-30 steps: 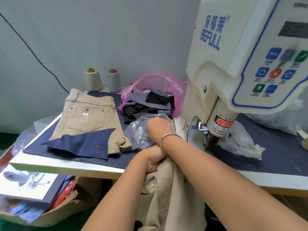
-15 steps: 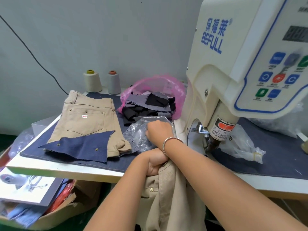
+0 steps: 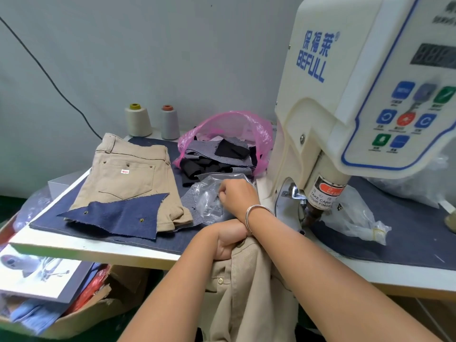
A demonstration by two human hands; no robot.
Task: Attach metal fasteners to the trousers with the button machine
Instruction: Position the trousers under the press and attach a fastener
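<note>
Fetching fastener: right hand [image 3: 237, 196] pinches inside clear bag [image 3: 209, 198], left hand [image 3: 228, 239] grips trousers [image 3: 246, 280]; next, load under machine [image 3: 345, 107].

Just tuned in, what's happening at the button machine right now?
A person is between presses. The left hand grips the waistband of the tan trousers hanging off the table edge. The right hand reaches across into a clear plastic bag, apparently picking out a fastener. Nothing sits under the button machine head yet. A finished tan pair lies to the left.
</note>
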